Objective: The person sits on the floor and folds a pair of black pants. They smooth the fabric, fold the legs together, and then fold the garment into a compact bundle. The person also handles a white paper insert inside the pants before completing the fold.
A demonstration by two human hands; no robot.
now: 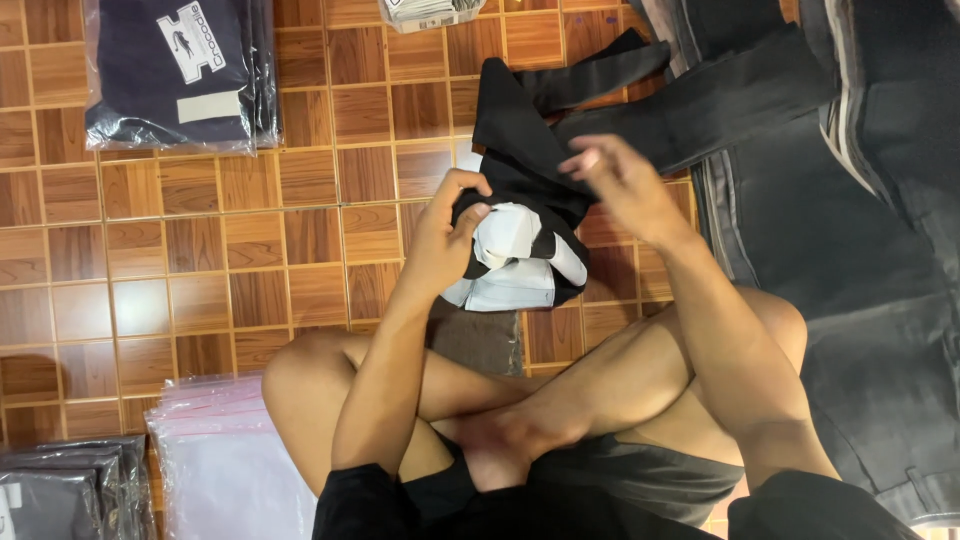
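My left hand (440, 245) grips a black garment (520, 150), fingers curled shut over a folded edge with a white lining (510, 255) showing just beside my fingertips. My right hand (620, 180) rests on the same garment a little farther out, fingers loosely bent and pressing the cloth; I cannot tell whether they pinch it. The garment hangs between both hands, above my crossed legs, its sleeves trailing away from my fingers across the wooden floor (200, 270). Beyond my right hand lies a pile of dark clothes (850, 250). Far off past my left hand sits a bagged dark shirt (175, 70). Near my left knee lie clear bags (225, 460) and more bagged shirts (70, 490).
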